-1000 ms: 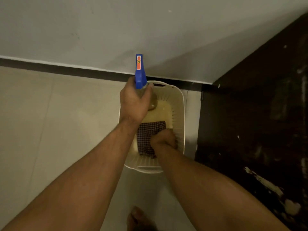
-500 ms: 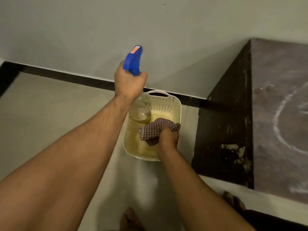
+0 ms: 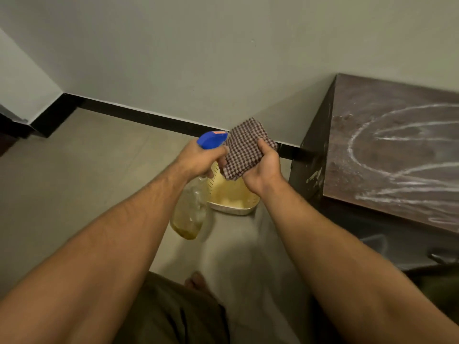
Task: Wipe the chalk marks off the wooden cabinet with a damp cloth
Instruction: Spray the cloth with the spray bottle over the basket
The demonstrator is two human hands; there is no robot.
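My right hand (image 3: 263, 168) grips a brown-and-white checked cloth (image 3: 244, 147), held up in front of me above the basket. My left hand (image 3: 198, 158) is closed around the neck of a clear spray bottle (image 3: 190, 214) with a blue trigger head (image 3: 211, 140); the nozzle points at the cloth from close by. The dark wooden cabinet (image 3: 387, 155) stands to the right, its top covered in curved white chalk marks (image 3: 357, 155).
A cream perforated plastic basket (image 3: 233, 197) sits on the tiled floor below my hands, against the wall's black skirting (image 3: 139, 115). My bare foot (image 3: 198, 281) shows near the bottom centre. The cabinet's side face has chipped patches.
Both hands rose out of the basket. The cloth was lifted from the basket bottom to chest height, and the bottle tilted so its blue head faces the cloth. The view shifted up and right.
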